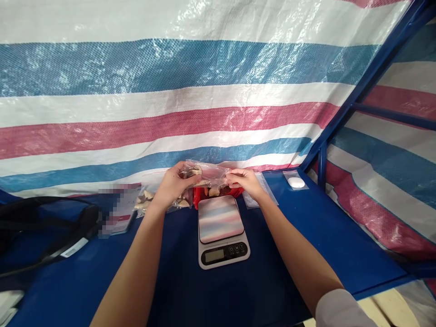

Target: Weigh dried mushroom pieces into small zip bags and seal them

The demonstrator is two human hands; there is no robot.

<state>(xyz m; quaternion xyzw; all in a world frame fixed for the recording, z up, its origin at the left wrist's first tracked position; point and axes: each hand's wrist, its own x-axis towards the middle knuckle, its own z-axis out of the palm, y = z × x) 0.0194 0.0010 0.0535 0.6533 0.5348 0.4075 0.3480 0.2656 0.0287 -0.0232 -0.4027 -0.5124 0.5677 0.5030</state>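
Two hands (173, 182), one digital scale (221, 222), one rounded white case (296, 182) and, given overlaps, perhaps four clear bags (214, 172).

The single head-worn view looks forward and down from close above a flat blue table (340, 240), facing a striped white, blue and red plastic sheet (170, 120) at twelve o'clock.

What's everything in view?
Scale: 1, white, centre
Held bag: 1, clear, between hands
Filled bags: uncountable, clear, back left
Plastic: 1, red, behind scale
Flat bags: uncountable, clear, back right
Oval case: 1, white, far right
Flat device: 1, pale, left
Strap: 1, black, left
Object: 1, white, lower left
Table: 1, blue, underneath
Sheeting: uncountable, multicoloured stripes, behind
Frame: 1, blue, right
Sleeve: 1, pale, lower right
Left hand, right hand: 2, bare, on bag
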